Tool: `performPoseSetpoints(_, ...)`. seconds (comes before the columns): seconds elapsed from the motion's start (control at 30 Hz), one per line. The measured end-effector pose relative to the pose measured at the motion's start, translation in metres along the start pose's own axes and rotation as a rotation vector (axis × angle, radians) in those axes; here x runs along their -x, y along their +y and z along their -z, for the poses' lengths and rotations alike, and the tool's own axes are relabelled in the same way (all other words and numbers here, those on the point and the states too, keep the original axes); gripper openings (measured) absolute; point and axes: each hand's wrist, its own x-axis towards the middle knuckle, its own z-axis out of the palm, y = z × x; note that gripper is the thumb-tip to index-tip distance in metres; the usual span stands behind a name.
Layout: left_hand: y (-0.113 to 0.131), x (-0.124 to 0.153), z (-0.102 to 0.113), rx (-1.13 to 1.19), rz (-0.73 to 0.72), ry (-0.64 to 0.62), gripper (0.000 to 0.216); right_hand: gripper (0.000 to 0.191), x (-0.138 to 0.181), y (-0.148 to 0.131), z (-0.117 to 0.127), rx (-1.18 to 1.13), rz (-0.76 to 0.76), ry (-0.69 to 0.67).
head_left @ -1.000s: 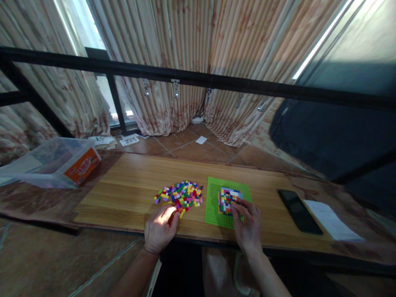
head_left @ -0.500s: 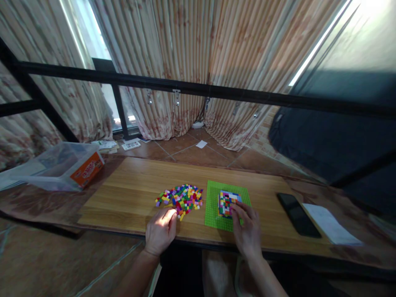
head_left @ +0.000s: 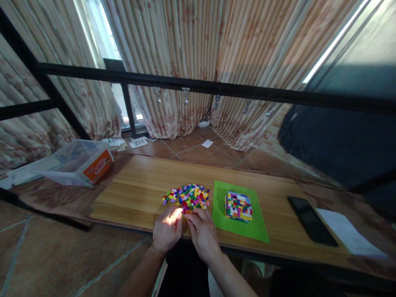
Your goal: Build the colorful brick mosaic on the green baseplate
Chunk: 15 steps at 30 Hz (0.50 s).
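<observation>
A heap of small coloured bricks lies on the wooden table. Right of it a green baseplate carries a square block of mixed-colour bricks. My left hand rests at the heap's near edge, fingers curled down onto the table. My right hand is beside it, fingertips bent into the heap's near side. What either hand pinches is too small to make out.
A clear plastic box with an orange label stands at the table's far left. A black phone and a white sheet lie to the right. A black rail and curtains stand behind.
My right hand has left the brick block on the baseplate and moved left to the heap, beside my left hand. The view has shifted a little.
</observation>
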Motion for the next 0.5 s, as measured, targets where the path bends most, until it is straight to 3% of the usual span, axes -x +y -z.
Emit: performPoseSetpoints(0.5, 0.0001, 0.0006, -0.0003, 0.005, 0.000, -0.003, 0.022, 0.018, -0.0031, 0.0091, 0.0065, 0.152, 0.008, -0.039)
